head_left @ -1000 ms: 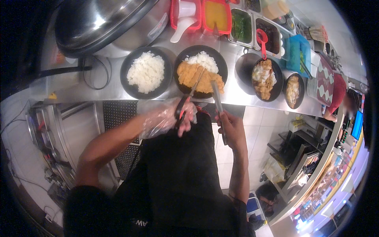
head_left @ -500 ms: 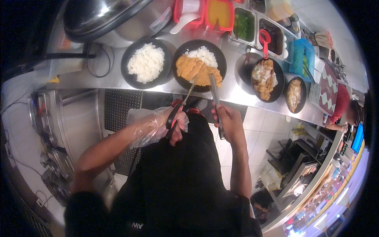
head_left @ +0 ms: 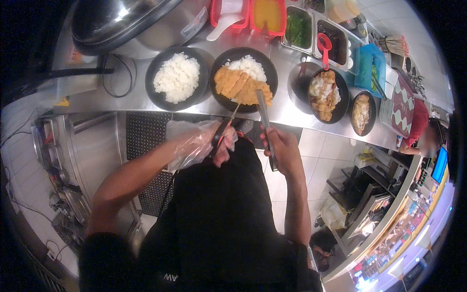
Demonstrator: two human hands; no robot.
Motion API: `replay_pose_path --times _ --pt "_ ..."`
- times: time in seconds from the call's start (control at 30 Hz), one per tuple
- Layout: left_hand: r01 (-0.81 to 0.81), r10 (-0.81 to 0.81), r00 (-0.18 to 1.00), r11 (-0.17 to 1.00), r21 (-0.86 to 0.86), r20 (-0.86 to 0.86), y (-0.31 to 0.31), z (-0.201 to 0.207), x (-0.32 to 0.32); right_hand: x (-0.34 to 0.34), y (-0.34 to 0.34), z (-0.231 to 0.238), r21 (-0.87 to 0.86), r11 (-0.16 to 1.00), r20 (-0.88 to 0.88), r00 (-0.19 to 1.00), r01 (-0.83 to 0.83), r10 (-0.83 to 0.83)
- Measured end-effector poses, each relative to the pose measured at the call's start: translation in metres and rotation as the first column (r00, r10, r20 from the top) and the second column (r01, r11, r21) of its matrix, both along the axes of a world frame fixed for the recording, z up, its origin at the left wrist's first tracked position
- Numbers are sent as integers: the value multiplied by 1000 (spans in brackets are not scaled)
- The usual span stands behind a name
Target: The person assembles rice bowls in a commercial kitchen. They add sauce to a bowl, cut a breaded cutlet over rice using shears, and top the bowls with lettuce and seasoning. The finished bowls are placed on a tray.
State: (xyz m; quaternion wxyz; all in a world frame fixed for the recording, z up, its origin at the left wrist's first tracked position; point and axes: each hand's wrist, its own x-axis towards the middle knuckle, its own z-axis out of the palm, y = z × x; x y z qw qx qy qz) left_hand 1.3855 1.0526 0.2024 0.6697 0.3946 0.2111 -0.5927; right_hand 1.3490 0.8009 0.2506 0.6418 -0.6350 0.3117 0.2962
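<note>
My left hand, in a clear plastic glove, is closed around scissors with red and black handles. Their blades reach the near edge of a golden breaded cutlet, which shows cut lines. The cutlet lies over white rice in a dark round bowl. Bare, my right hand grips metal tongs, whose tips press on the right part of the cutlet. Just left of this bowl stands another dark bowl holding only white rice.
Two dark bowls of topped food stand right on the steel counter. A large pot, red tubs, steel pans of greens and a blue container line the back. Far right, a person in red bends forward.
The scissors have drawn back from within the cutlet to its near edge, and my left hand has turned and risen slightly. The tongs stay on the cutlet.
</note>
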Motion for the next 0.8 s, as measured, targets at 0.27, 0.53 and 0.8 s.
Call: replay_pose_path --times 0.27,0.53,0.8 --pt "162 -157 967 987 -8 199 -1 -9 15 -6 -8 -16 -62 996 -17 997 -71 70" --pt "37 -30 998 988 -153 49 0 -37 20 -2 -10 -10 -112 984 -17 990 -142 141" --pt "230 -211 942 972 -43 261 -5 -20 43 -1 -15 -12 -188 964 -44 982 -189 185"
